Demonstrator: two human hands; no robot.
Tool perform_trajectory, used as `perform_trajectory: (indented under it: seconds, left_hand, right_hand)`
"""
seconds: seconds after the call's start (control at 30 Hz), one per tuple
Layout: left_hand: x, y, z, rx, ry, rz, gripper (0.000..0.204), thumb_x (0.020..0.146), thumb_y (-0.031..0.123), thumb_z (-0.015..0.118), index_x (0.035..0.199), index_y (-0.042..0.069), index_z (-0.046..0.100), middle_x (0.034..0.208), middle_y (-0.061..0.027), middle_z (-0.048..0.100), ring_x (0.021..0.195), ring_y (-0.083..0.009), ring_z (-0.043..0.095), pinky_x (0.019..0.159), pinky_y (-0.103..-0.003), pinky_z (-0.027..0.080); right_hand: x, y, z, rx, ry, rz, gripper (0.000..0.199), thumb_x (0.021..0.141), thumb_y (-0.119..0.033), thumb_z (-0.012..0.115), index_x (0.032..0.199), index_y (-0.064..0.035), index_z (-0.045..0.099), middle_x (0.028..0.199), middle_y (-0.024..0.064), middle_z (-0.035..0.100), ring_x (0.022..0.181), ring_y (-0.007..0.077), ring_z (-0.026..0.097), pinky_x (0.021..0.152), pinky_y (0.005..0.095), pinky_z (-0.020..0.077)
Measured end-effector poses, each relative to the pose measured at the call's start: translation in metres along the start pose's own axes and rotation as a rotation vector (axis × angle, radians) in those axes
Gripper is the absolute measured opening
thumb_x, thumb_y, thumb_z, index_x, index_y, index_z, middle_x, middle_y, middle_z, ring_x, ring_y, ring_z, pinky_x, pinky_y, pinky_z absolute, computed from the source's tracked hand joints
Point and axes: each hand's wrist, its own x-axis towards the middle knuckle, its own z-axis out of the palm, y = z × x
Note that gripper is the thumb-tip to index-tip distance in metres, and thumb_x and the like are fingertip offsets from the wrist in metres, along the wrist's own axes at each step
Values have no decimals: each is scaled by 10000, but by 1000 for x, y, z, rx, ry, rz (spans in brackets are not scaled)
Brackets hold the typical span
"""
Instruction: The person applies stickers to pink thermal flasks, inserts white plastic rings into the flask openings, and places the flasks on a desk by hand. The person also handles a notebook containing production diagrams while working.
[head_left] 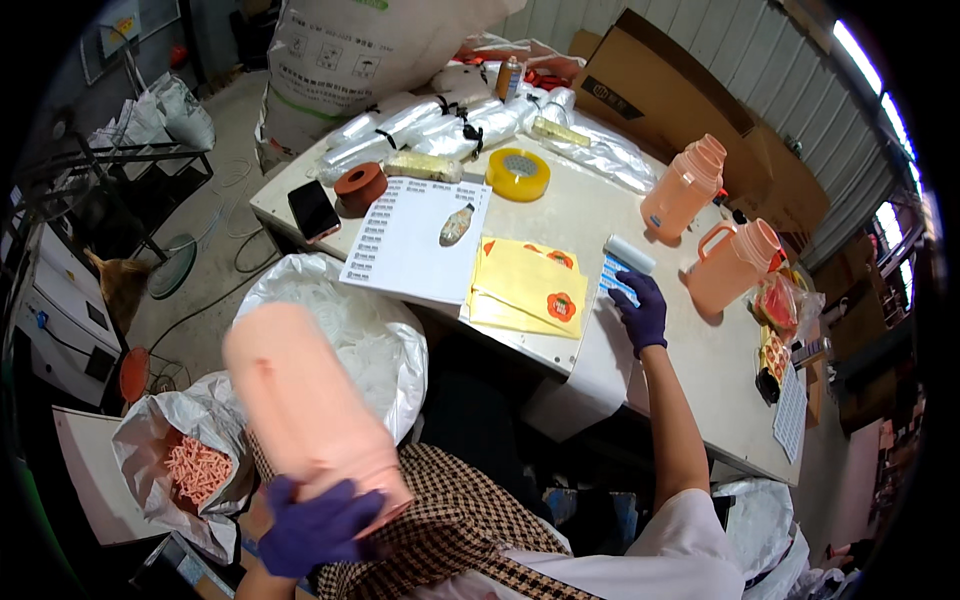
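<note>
Jugs: we grip one unlabelled jug (305, 400) in our left hand (315, 525), right hand (640, 310) pinching label roll (622, 268); two jugs (715, 235) stand on worktop (600, 210).

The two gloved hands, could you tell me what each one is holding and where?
The left hand holds a peach plastic jug by its lower end. The right hand touches a label roll on the table.

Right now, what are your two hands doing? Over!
Left hand grips a big peach plastic jug, bottom up. Right hand rests on a blue-and-white label roll on the table. Nothing between them.
</note>
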Motion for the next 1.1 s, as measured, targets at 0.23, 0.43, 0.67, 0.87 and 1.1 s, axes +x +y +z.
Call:
perform_trajectory:
  seconds: [0.23,0.43,0.67,0.87,1.1]
  left_hand:
    - [-59,15,110,57,-249,191,418,928,391,646,1334,461,574,1460,112,516,1429,-110,376,952,-544,394]
    - [-59,24,118,60,-197,161,397,924,424,650,1311,481,589,1469,126,474,1384,-137,389,930,-515,410]
    - [-52,26,114,-6,-163,107,405,890,364,694,1278,456,619,1401,142,537,1237,-87,509,853,-467,437]
    - [-57,23,112,-26,-312,122,498,962,251,559,1429,410,490,1467,117,497,1270,-83,518,909,-475,448]
    - [-54,23,123,1,-126,155,440,975,227,512,1371,419,509,1426,112,547,1152,-47,628,862,-372,458]
  right_hand:
    - [13,36,36,-295,-71,152,182,780,-247,784,896,-106,780,926,99,683,925,292,651,821,409,526]
    - [7,36,29,-108,-87,198,248,749,-233,799,941,-80,766,1002,117,670,961,290,645,860,403,522]
    - [17,39,28,-132,-88,284,276,739,-222,797,963,-65,758,1049,139,660,1008,318,643,878,397,520]
    - [9,53,20,-125,13,-147,122,750,-91,816,810,-46,720,948,86,647,931,269,643,826,351,512]
    - [-27,-193,99,581,-490,-174,128,811,-23,744,923,-5,685,1114,131,632,1096,245,606,928,351,491]
